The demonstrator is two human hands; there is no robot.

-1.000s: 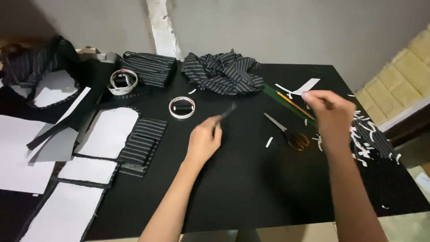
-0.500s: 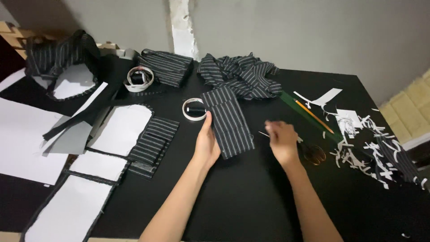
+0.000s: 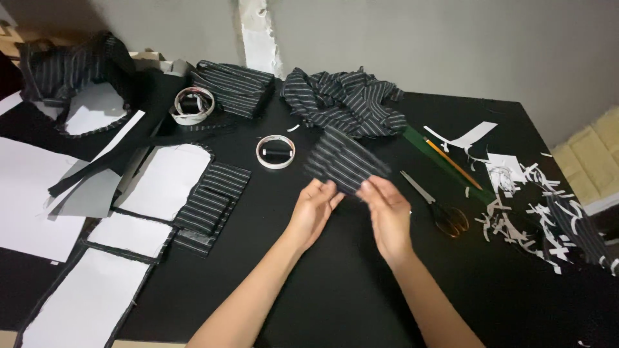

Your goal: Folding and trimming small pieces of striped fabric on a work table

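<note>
A small rectangular piece of black fabric with white pinstripes [image 3: 345,160] is lifted off the black table [image 3: 335,290] near its middle. My left hand [image 3: 314,209] pinches its near left corner and my right hand [image 3: 387,209] pinches its near right corner. The piece tilts away from me. A roll of white tape [image 3: 275,151] lies just left of it, and scissors with brown handles [image 3: 438,207] lie just right of my right hand.
A crumpled heap of the same striped cloth [image 3: 345,103] lies behind. Cut striped and white pattern pieces [image 3: 164,180] cover the left side. A second tape roll [image 3: 191,105], a pencil [image 3: 451,162] on a green strip, and several paper scraps [image 3: 535,206] lie around.
The striped piece lay flat under my left hand; both hands now hold it up by its near corners. My right hand came in from the right side of the table.
</note>
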